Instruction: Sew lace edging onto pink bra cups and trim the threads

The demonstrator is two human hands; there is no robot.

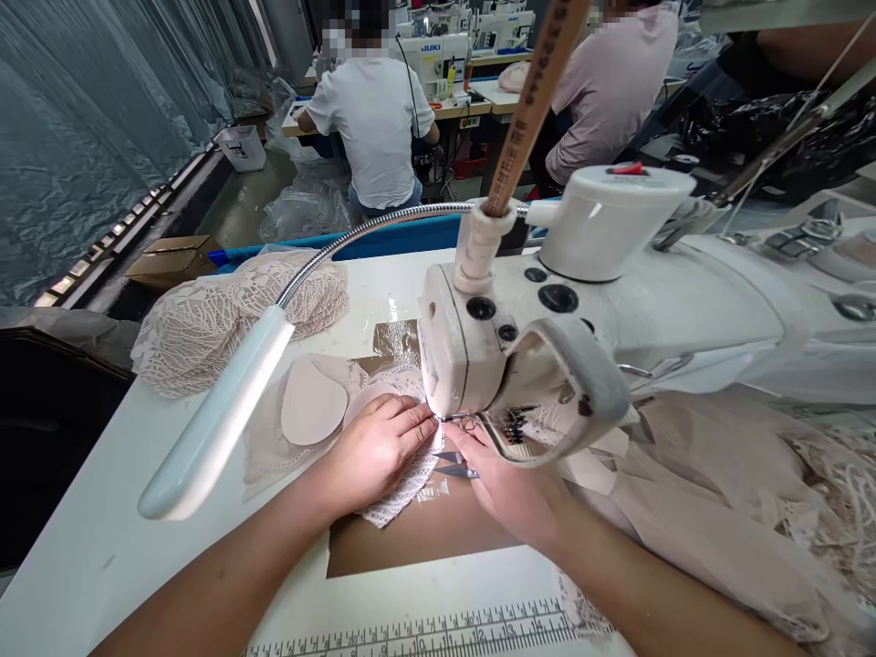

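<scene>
My left hand (375,452) lies on a piece of pale lace fabric (401,493), fingers together and pressing it flat toward the needle area of a white sewing machine (479,356). My right hand (510,488) rests just right of it under the machine head, fingers curled around small thread snips (455,464) whose blades poke out to the left. A beige bra cup piece (311,411) lies just left of my left hand.
A pile of lace pieces (225,315) sits at the table's back left. A gooseneck lamp (225,415) crosses above the table. Beige fabric (718,493) heaps at the right. A printed ruler (424,634) runs along the near edge. Two people sit at machines beyond.
</scene>
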